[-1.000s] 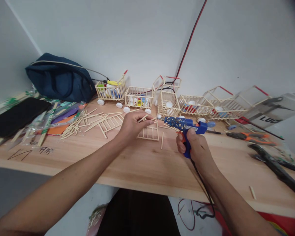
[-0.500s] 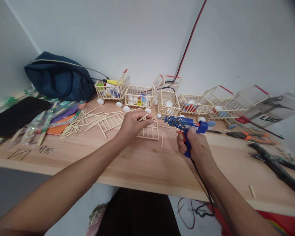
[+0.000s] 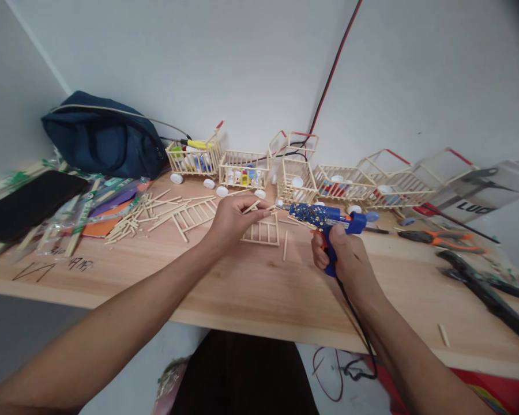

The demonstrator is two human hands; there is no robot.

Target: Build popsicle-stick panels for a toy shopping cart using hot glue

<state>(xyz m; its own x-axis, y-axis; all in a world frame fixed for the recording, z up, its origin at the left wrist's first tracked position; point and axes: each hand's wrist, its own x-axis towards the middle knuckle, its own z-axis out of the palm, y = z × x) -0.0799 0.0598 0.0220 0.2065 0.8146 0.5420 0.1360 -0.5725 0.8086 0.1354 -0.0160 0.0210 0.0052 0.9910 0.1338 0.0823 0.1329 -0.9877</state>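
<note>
Between thumb and fingers, my left hand [image 3: 237, 218] pinches a short wooden stick [image 3: 251, 206], above a ladder-like stick frame [image 3: 262, 233] on the table. My right hand [image 3: 343, 251] is wrapped round the handle of a blue glue gun [image 3: 328, 219] speckled with dried bits. The gun's nozzle points left, close to my left fingertips; whether it touches the stick I cannot tell. Beside the frame lies a loose stick [image 3: 285, 246]. A second stick frame [image 3: 194, 215] rests left of my left hand, near a pile of cut sticks [image 3: 127, 222].
Several miniature stick carts [image 3: 244, 167] with white wheels line the wall. On the left are a dark blue bag [image 3: 106, 135], a black phone [image 3: 30, 202] and plastic packets. Pliers [image 3: 443, 239] and black cutters [image 3: 484, 288] lie right. The gun's cord [image 3: 357, 317] hangs over the table edge.
</note>
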